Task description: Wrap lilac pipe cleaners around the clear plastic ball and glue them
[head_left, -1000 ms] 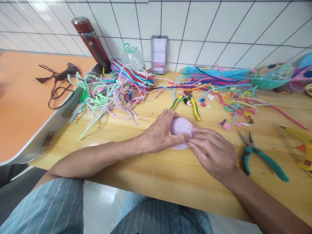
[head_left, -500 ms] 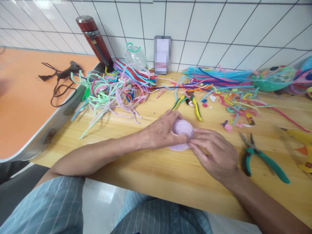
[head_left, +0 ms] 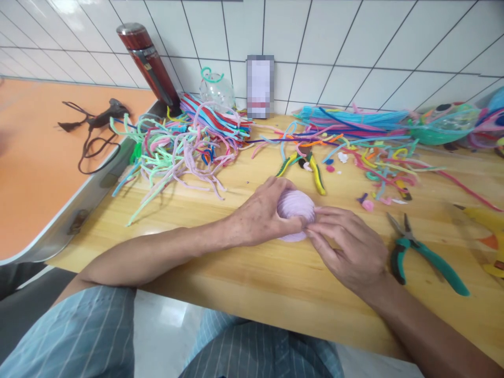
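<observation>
A pale lilac coil [head_left: 296, 206] wound from pipe cleaner rests on the wooden table [head_left: 236, 262], near the middle. My left hand [head_left: 262, 214] curls round its left side, thumb and fingers closed on it. My right hand [head_left: 348, 247] comes in from the right, fingertips pressed together against the coil's right edge. The coil's lower part is hidden behind both hands.
Loose pipe cleaners [head_left: 177, 147] lie in heaps at the back, with blue bundles [head_left: 350, 118] to the right. Yellow-handled cutters [head_left: 311, 170], teal pliers [head_left: 423, 254], a yellow glue gun [head_left: 490, 239], a red flask [head_left: 147, 63] and a black glue gun [head_left: 100, 121] on the orange table.
Both hands have stayed on the lilac coil, which has shifted only slightly between my fingers. The view has moved a little.
</observation>
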The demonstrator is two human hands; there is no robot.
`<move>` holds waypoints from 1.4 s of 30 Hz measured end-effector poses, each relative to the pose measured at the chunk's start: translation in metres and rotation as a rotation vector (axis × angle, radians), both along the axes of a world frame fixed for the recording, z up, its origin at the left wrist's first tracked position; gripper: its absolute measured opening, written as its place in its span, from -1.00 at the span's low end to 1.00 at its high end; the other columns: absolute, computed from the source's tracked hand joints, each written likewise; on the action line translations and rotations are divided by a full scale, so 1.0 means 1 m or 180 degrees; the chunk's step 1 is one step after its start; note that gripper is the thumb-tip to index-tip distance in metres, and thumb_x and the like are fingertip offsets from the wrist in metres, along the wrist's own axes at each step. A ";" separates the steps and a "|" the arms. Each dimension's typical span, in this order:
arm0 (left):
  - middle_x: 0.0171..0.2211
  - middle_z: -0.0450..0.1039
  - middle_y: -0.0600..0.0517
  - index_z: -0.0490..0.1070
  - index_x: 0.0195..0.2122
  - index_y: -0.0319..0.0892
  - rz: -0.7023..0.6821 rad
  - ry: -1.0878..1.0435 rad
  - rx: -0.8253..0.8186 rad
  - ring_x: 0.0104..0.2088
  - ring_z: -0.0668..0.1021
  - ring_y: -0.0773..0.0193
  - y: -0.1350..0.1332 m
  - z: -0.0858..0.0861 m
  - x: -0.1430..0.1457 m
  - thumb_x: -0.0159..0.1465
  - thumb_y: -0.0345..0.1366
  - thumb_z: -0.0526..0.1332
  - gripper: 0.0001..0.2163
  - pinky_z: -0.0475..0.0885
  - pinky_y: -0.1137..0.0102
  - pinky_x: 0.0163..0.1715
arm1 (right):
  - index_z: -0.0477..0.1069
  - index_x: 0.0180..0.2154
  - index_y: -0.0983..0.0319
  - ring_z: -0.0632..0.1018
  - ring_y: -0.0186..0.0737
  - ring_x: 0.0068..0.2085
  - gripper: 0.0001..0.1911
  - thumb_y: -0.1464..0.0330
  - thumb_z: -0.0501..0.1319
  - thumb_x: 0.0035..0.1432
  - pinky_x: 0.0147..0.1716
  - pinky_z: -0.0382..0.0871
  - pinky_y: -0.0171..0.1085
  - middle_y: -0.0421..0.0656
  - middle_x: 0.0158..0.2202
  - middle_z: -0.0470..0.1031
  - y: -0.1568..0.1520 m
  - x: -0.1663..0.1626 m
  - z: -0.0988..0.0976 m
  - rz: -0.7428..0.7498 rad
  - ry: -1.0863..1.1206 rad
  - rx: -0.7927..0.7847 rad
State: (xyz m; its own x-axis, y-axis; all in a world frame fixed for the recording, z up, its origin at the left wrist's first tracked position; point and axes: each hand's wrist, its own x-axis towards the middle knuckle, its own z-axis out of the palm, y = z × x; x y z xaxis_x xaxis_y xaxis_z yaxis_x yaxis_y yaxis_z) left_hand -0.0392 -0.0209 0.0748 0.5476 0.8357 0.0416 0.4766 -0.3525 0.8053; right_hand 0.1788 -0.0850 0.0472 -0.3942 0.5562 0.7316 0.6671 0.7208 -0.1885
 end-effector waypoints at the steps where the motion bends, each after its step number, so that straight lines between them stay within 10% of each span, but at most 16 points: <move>1: 0.06 0.48 -0.13 0.35 0.08 -0.13 0.0008 0.0026 -0.0083 0.08 0.55 -0.01 0.000 0.002 0.000 0.22 -0.04 0.37 -0.52 0.50 0.01 0.16 | 0.55 -0.17 0.15 0.75 -0.10 -0.08 -0.78 0.57 0.39 0.21 -0.09 0.69 -0.14 -0.15 -0.28 0.72 0.000 0.000 0.000 -0.0007 0.0011 -0.0017; 9: 0.06 0.47 -0.11 0.42 0.10 -0.10 -0.0328 0.0187 -0.0088 0.12 0.54 -0.06 0.011 0.008 -0.005 0.16 -0.07 0.39 -0.50 0.46 -0.03 0.23 | 0.55 -0.17 0.16 0.75 -0.12 -0.11 -0.79 0.56 0.39 0.23 -0.09 0.69 -0.16 -0.16 -0.27 0.72 0.000 -0.001 0.000 0.0050 -0.0006 -0.0014; 16: -0.13 0.58 -0.03 0.37 0.03 -0.12 -0.0236 0.0269 -0.0654 -0.17 0.62 0.07 0.010 0.014 -0.004 0.15 -0.04 0.39 -0.51 0.56 0.16 -0.13 | 0.57 -0.14 0.14 0.75 -0.12 -0.09 -0.78 0.56 0.36 0.25 -0.11 0.70 -0.15 -0.16 -0.24 0.73 0.002 0.000 0.003 0.0142 -0.0038 -0.0077; 23: 0.01 0.53 -0.08 0.41 0.04 -0.09 -0.0224 0.0011 -0.0041 0.10 0.56 -0.03 0.006 -0.001 0.000 0.19 -0.06 0.38 -0.56 0.48 0.00 0.19 | 0.58 -0.13 0.13 0.75 -0.10 -0.06 -0.75 0.56 0.38 0.22 -0.08 0.70 -0.13 -0.16 -0.22 0.74 0.003 0.004 0.001 0.0080 0.0076 -0.0207; 42: 0.05 0.45 -0.14 0.32 0.09 -0.12 0.0061 -0.0236 0.0199 0.13 0.50 -0.02 0.000 -0.016 0.004 0.24 -0.06 0.35 -0.53 0.45 -0.03 0.24 | 0.58 -0.11 0.15 0.75 -0.09 -0.07 -0.78 0.54 0.37 0.25 -0.08 0.70 -0.11 -0.12 -0.21 0.73 0.003 0.010 -0.001 -0.0002 -0.0199 -0.0035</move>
State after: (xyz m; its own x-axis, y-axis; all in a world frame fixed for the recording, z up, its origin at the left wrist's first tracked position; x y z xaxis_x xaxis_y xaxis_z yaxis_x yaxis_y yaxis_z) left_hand -0.0350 -0.0212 0.0586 0.5251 0.8405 0.1338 0.4235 -0.3945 0.8155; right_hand 0.1891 -0.0816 0.0465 -0.4385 0.5644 0.6994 0.6783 0.7184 -0.1544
